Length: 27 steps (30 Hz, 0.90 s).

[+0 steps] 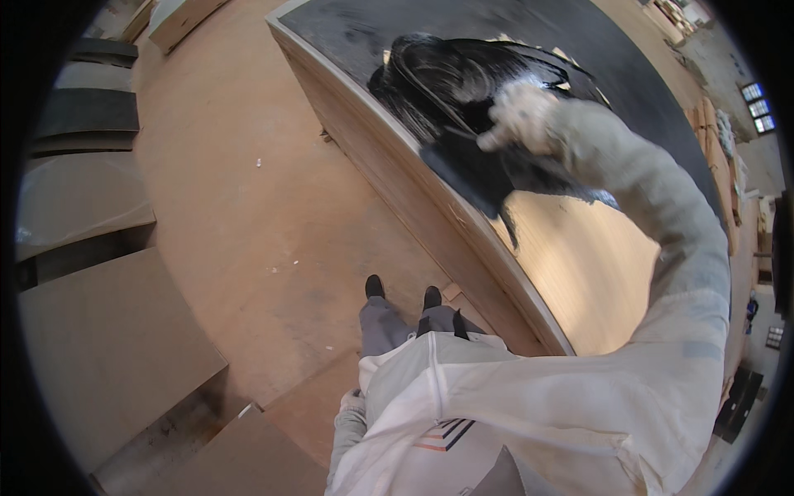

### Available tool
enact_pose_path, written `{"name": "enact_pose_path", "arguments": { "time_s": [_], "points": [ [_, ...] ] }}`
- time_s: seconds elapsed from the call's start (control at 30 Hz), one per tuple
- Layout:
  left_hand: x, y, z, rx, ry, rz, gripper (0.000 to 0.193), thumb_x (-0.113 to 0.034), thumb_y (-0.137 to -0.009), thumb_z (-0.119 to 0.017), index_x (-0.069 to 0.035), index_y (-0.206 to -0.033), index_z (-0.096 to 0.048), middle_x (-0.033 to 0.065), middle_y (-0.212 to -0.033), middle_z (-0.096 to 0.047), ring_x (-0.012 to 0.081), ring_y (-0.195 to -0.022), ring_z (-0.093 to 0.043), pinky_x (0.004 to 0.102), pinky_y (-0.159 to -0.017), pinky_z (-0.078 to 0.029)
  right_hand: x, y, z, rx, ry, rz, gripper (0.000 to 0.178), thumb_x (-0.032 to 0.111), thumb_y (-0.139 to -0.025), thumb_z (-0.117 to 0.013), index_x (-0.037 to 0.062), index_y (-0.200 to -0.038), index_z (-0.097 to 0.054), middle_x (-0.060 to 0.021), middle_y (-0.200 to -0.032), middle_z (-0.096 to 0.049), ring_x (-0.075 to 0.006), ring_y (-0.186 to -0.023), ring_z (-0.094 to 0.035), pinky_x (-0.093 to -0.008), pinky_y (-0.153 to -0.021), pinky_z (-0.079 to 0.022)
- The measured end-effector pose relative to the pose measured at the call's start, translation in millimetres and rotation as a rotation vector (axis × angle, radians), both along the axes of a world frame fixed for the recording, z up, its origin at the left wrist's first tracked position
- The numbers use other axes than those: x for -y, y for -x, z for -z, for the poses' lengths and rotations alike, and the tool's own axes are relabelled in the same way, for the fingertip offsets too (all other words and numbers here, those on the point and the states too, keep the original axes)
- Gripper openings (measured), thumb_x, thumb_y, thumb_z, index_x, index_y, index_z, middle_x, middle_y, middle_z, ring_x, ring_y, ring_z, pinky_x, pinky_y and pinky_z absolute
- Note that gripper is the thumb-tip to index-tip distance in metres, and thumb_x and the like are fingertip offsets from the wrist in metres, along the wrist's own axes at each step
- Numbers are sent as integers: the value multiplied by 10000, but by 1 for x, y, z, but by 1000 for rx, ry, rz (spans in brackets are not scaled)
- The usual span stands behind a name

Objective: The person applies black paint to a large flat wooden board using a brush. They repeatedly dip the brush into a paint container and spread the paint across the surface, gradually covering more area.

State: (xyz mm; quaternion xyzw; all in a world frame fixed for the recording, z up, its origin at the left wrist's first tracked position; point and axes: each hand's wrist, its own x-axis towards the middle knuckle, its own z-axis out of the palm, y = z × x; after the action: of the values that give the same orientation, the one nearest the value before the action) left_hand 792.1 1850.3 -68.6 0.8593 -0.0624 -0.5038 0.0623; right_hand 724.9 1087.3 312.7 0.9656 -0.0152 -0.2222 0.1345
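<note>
My right hand [523,117], in a light glove and blurred by motion, reaches over a large panel with its fingers closed. It grips a wide, flat black spreader [470,169], whose lower part lies close to the panel's left edge. Wet, glossy black coating [442,70] covers the middle of the panel in swirled streaks. Nearer to me, the panel's bare tan wood surface [579,256] shows, with a ragged black border. My left hand [353,402] hangs low beside my body, mostly hidden by my jacket, so its fingers cannot be made out.
The panel tops a tall stack or block with a wooden side [413,207], standing right in front of me. Flat brown boards [107,322] lie in stacks on the left, and dark boards [87,112] are farther back. Small white scraps [259,163] dot the brown floor [223,198].
</note>
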Motion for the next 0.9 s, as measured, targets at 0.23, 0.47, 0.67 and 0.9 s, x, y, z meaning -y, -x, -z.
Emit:
{"name": "enact_pose_path", "arguments": {
  "time_s": [0.23,0.47,0.67,0.9],
  "points": [
    [47,-44,25,46,129,64,341,-295,-1002,-679,-55,-1216,-791,224,-1206,-774,371,-1167,-738,440,-1034,-562,-66,204,0,-24,-85,135,588,76,-844,-676,502,-1236,-777,27,-971,-627,-207,-1024,-587,-374,-964,-443],
    [88,-128,34,170,325,112,301,-276,-990,-719,-33,-1153,-788,205,-1087,-799,340,-1027,-775,420,-932,-590,-24,167,25,77,-63,209,536,95,-949,-610,479,-1288,-769,-14,-1073,-651,-258,-1085,-586,-396,-983,-455],
    [101,-139,23,121,280,123,284,-247,-996,-721,-21,-1153,-792,175,-1065,-810,301,-974,-774,404,-910,-588,-40,131,14,-6,-4,178,471,183,-986,-631,497,-1321,-735,13,-1063,-669,-239,-1031,-611,-370,-939,-449],
    [58,-148,82,-38,175,279,283,-255,-987,-734,-24,-1134,-806,173,-1081,-814,299,-1001,-775,415,-950,-587,-122,268,8,-8,-83,324,496,130,-916,-609,516,-1185,-768,27,-952,-643,-221,-978,-600,-386,-956,-445]
  ]
}}
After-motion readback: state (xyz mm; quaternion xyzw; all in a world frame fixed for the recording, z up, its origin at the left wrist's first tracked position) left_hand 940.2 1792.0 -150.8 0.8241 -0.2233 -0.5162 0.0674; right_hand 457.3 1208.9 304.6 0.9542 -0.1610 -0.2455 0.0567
